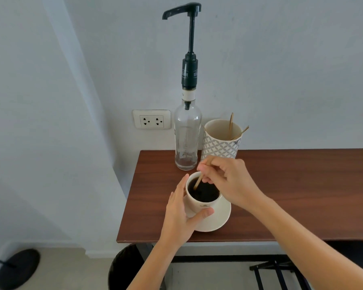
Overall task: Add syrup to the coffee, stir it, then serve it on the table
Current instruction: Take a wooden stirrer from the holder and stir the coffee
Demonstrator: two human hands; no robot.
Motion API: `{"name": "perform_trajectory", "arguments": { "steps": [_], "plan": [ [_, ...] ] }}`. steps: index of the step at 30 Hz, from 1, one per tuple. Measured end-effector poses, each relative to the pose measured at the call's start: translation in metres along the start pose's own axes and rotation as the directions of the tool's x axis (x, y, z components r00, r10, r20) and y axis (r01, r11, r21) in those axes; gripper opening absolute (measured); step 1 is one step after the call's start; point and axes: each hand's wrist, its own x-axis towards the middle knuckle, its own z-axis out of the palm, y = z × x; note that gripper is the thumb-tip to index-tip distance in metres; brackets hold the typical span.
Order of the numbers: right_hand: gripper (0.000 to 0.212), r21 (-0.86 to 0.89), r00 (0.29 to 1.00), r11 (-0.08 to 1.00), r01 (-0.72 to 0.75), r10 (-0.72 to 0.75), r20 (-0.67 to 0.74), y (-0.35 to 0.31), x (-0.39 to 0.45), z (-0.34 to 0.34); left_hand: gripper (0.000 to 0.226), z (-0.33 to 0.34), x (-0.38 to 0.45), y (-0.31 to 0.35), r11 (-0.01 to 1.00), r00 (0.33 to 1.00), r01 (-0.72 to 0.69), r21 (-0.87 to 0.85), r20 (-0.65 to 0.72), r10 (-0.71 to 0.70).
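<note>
Head view looks down on the stirring step. The right hand [228, 178] pinches a wooden stir stick [198, 181] in a narrow grip of fingertips, the stick slanting down from that grip into the dark coffee. Just below and to the left of the grip, the coffee cup [201, 200] stands on its saucer [218, 216], and the left hand [180, 212] wraps the cup's near side, thumb pressed on the front wall, steadying it. Beyond the grip, near it, stands the syrup bottle [186, 135] with its tall pump, and just beside that a patterned holder [220, 143] with spare sticks. All rest on the brown worktop [302, 185].

Syrup seems already dealt with, judging by the stirring under way. Next, I judge, the stick must lift clear without dripping, then cup and saucer be carried level to the serving spot.
</note>
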Motion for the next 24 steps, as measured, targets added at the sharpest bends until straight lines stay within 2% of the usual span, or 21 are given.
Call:
{"name": "perform_trajectory", "arguments": {
  "steps": [3,7,10,13,17,20,24],
  "plan": [
    [0.016,-0.095,0.999,0.995,0.021,-0.025,-0.042,0.008,0.006,-0.010,0.092,0.000,0.000,0.000,1.000,1.000,0.000,-0.001,-0.005,0.000],
    [0.021,-0.174,0.998,0.983,-0.063,0.062,-0.012,0.014,-0.005,-0.026,0.092,0.001,0.000,0.000,1.000,1.000,0.005,-0.005,-0.009,-0.005],
    [0.018,-0.046,0.992,0.992,-0.118,0.120,0.035,0.007,-0.009,-0.016,0.093,0.001,0.000,0.000,1.000,1.000,0.003,-0.002,-0.004,-0.003],
    [0.016,0.042,0.997,0.996,-0.078,0.078,-0.003,0.002,-0.001,-0.002,0.095,0.000,-0.001,-0.001,1.000,1.000,0.001,0.003,-0.001,-0.001],
    [0.019,-0.123,0.998,0.992,0.007,-0.015,-0.060,0.009,0.009,-0.011,0.094,0.000,-0.001,0.000,1.000,1.000,0.010,-0.006,-0.001,-0.010],
    [0.024,-0.229,0.999,0.973,-0.044,0.038,-0.032,0.017,0.002,-0.026,0.092,0.000,-0.001,0.002,1.000,1.000,0.013,-0.007,-0.005,-0.013],
    [0.021,-0.064,0.996,0.995,-0.078,0.081,0.048,0.002,-0.009,-0.016,0.092,0.000,-0.001,0.003,1.000,1.000,0.010,-0.002,-0.007,-0.010]
  ]
}}
